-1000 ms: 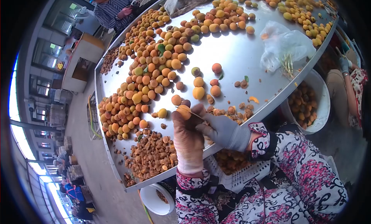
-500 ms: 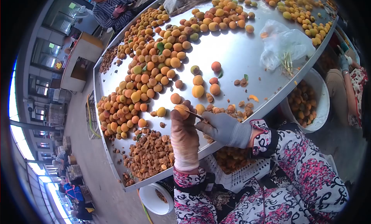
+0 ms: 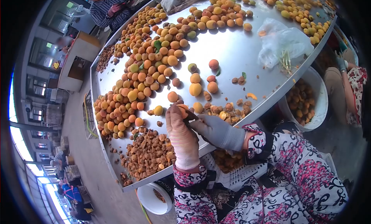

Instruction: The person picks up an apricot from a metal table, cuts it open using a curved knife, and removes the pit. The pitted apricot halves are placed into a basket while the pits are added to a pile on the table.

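At the near edge of the metal worktop, the left hand pinches 1 apricot between its fingertips. The right hand, fingers closed around a thin blade, touches that apricot. Apricot pits lie left.

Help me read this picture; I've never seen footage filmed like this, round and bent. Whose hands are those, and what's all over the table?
A camera on a person's head looks down through a wide lens, which bends the edges. The two gloved hands are that person's own. The left hand, in a pinkish glove, grips an apricot; the right hand, in a grey glove, meets it with a thin tool that is hard to make out. On the metal table lie heaps of whole apricots, a pile of brown pits and a plastic bag. Another person's sleeve shows top left.
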Demonstrator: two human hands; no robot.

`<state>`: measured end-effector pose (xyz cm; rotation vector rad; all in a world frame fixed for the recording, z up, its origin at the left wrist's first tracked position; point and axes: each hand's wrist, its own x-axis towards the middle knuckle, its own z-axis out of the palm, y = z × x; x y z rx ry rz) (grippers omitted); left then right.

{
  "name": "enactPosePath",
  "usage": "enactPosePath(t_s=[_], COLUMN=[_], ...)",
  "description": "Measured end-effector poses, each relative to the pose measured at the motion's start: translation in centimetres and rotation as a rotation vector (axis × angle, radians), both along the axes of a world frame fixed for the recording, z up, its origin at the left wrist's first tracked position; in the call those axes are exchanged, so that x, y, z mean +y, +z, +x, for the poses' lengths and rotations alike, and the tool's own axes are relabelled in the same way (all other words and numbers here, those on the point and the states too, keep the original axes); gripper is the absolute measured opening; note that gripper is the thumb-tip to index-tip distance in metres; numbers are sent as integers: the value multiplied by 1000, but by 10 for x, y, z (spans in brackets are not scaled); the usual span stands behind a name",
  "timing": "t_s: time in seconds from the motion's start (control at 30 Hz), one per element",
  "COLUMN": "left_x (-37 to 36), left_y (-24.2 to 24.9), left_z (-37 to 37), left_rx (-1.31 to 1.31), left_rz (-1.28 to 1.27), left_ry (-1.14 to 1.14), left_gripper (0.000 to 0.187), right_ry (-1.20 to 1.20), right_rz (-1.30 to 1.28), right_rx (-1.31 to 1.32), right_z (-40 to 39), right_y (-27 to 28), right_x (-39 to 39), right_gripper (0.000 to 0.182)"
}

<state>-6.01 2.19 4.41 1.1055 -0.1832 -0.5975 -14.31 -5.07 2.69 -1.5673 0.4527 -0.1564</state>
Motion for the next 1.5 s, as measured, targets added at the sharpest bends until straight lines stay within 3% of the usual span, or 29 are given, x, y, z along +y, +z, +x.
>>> enactPosePath(t_s=[0.03, 0.17, 0.23, 0.27, 0.3, 0.33, 0.37, 0.4, 0.43, 0.53, 0.67, 0.73, 0.83, 0.93, 1.0, 1.07, 1.1, 1.13, 1.17, 1.2, 1.23, 1.33, 1.5], left_x=[0, 4, 10, 10, 14, 14, 10, 6, 3, -9, -12, -12, -13, -9, -8, -5, -11, -14, -16, -18, -21, -20, -15], left_y=[0, -13, -25, -21, -17, -12, -8, -7, -7, -22, -12, -4, 7, 1, 3, -10, -8, -1, 1, 3, 9, 9, 1], left_z=[0, 4, 18, 20, 16, 8, -3, -14, -24, -34, -45, -47, -45, -32, -37, -35, -40, -48, -50, -51, -53, -48, -38], left_rx=[-61, -155, -260, -360, -361, -358, -495, -632, -643, -790, -640, -458, -339, -411, -314, -1002, -1075, -702, -370, -42, -47, -145, 80], left_rz=[57, 92, 26, -39, 134, 132, 193, 252, 305, 158, 125, 235, 47, 120, 67, 514, 553, 336, 236, 127, 168, 129, 22], left_ry=[-8, 48, 11, -25, 8, 5, -59, -125, -181, -171, -179, -184, -244, -325, -301, -301, -169, -211, -194, -175, -176, -196, -303], left_gripper=[30, 28, 28, 28, 30, 30, 33, 38, 47, 47, 47, 48, 48, 50, 43, 33, 26, 26, 25, 27, 36, 35, 35], right_ry=[22, 45, 202, 199, 79, -43, -157, -211, -253, -283, -340, -389, -400, -349, -368, -417, -398, -378, -365, -446, -526, -535, -456], right_rz=[244, 186, -161, -162, -121, -81, 0, 64, 27, -120, -71, -252, -59, -54, -94, -183, -346, -512, -501, -306, -110, -76, -57], right_rx=[22, 55, 34, 33, 24, 16, 33, -112, -145, -70, -259, -322, -360, -301, -371, -414, -402, -389, -396, -429, -456, -493, -342], right_z=[1, -5, -6, -6, -7, -9, -9, -8, -5, -3, -3, 0, 2, 2, 1, -1, -4, -5, 0, 5, 8, 9, 2], right_y=[0, 7, 2, 7, 14, 20, 23, 29, 21, 17, 18, 18, 26, 25, 21, 20, 22, 23, 21, 18, 17, 16, 14], right_x=[0, -11, -24, -29, -34, -39, -42, -44, -42, -36, -31, -32, -32, -34, -36, -37, -42, -45, -42, -40, -38, -37, -40], right_gripper=[38, 42, 43, 43, 43, 44, 37, 37, 36, 32, 25, 23, 21, 19, 19, 15, 14, 14, 14, 16, 18, 19, 25])
